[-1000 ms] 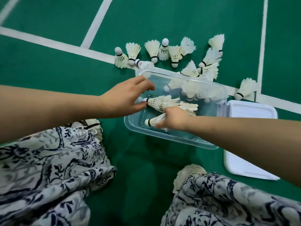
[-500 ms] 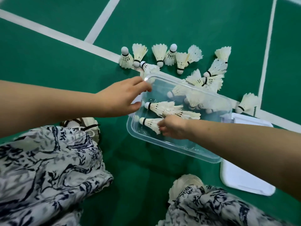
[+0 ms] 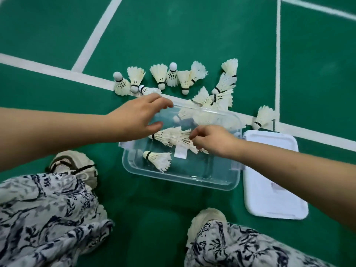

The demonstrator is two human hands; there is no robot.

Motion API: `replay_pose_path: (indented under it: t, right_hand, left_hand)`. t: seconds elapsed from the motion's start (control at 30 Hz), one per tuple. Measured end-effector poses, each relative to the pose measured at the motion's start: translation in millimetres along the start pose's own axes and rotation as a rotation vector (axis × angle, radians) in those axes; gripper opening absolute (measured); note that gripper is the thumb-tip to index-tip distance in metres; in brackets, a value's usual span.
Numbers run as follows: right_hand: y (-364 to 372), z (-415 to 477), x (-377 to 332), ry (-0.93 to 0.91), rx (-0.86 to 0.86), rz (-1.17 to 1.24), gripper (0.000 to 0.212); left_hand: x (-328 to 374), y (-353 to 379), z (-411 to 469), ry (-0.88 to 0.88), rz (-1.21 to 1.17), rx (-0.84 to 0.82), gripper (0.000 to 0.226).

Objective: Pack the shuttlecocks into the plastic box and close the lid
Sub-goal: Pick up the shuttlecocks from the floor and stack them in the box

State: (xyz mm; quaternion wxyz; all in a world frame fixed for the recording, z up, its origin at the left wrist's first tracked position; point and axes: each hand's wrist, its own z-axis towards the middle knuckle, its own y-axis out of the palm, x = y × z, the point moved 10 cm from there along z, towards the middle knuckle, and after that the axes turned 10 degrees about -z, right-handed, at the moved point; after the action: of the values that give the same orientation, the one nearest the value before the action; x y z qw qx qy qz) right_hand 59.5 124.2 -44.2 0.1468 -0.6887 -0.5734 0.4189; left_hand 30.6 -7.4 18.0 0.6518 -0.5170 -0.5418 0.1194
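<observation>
My arms are bare from my left hand point(image 3: 138, 116) and right hand point(image 3: 212, 140) back to the frame's edge. Loose white trousers point(image 3: 44, 214) cover my legs, printed with dark blue-black branches and leaves. My left shoe point(image 3: 77, 166) is a chunky cream trainer with mesh panels and dark cord; the right shoe point(image 3: 208, 216) shows a cream toe.

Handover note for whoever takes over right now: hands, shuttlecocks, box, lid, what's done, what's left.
Left hand: open, fingers straight over the far left corner of the plastic box; contact unclear.
Right hand: pinches the feathers of a shuttlecock inside the box.
Second shuttlecock: lies in the box, near left.
Loose shuttlecocks: roughly a dozen on the floor beyond the box.
Lid: on the floor, right of the box.
Done: a few packed. Left: pack the rest, fit the lid.
</observation>
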Motion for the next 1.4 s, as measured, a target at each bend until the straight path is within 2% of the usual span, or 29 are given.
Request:
replay_pose_path:
  t: [0.17, 0.3, 0.43, 0.6, 0.7, 0.93, 1.1, 1.4]
  right_hand:
    - [-3, -13, 0, -0.232, 0.139, -0.423, 0.028]
    - [-2, -19, -10, -0.404, 0.238, -0.578, 0.028]
    - [-3, -13, -5, -0.450, 0.275, -0.571, 0.029]
    - [-5, -3, -3, -0.439, 0.278, -0.479, 0.031]
    - [-1, -1, -6, -0.449, 0.260, -0.454, 0.031]
    - [14, 1, -1, -0.439, 0.181, -0.388, 0.031]
    - [16, 0, 0, -0.433, 0.159, -0.355, 0.030]
    - [17, 0, 0, -0.449, 0.158, -0.334, 0.029]
  left_hand:
    - [13, 6, 66, -0.077, -0.085, 0.080, 0.055]
    - [10, 37, 137, -0.198, -0.079, 0.011, 0.072]
    - [2, 77, 173, -0.294, 0.000, -0.172, 0.083]
    - [-20, 107, 188, -0.348, 0.077, -0.294, 0.088]
    - [-33, 118, 189, -0.373, 0.066, -0.314, 0.080]
    - [-36, 125, 191, -0.349, 0.161, -0.363, 0.042]
    - [-40, 135, 188, -0.379, 0.086, -0.433, 0.039]
    - [-32, 125, 192, -0.327, 0.097, -0.340, 0.019]
